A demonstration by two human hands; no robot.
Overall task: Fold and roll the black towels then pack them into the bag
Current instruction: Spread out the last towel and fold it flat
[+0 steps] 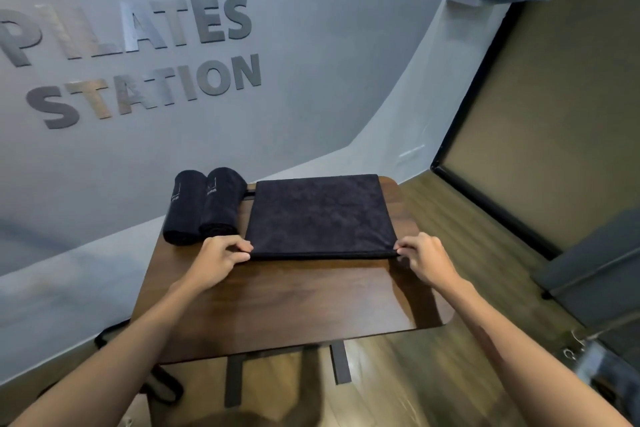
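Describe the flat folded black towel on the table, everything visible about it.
The flat towel is black, plush-looking terry, folded into a neat rectangle lying flat on the wooden table at its far right part. The left hand and right hand pinch its two near corners. Two rolled towels lie just left of it.

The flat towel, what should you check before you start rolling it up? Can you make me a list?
1. Folded towel lies flat and smooth on the table: ok.
2. Left hand pinches its near left corner: ok.
3. Right hand pinches its near right corner: ok.
4. Two rolled towels sit clear, to the left: ok.
5. Near edge straight: ok.
6. Bag ready: cannot tell.
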